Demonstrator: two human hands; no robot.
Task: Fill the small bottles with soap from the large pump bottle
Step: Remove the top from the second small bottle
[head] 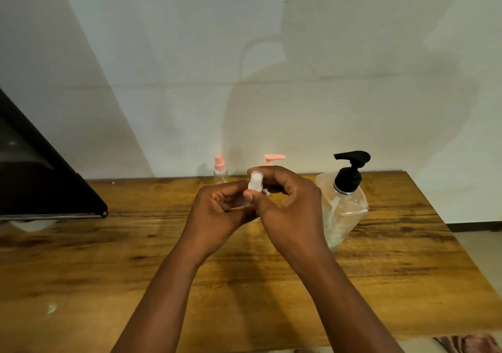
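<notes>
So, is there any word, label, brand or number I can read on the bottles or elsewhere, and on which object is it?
None can be read.
Large pump bottle: clear body, no label visible.
Two pink-topped small bottles: no print visible.
Small bottle in both hands: mostly covered, nothing legible.
Table, wall: no text.

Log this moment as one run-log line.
both hands grip small white-capped bottle | right fingers on cap | large pump bottle untouched

grainy wooden table (135,257), clear glossy plastic pump bottle (345,211)
</notes>
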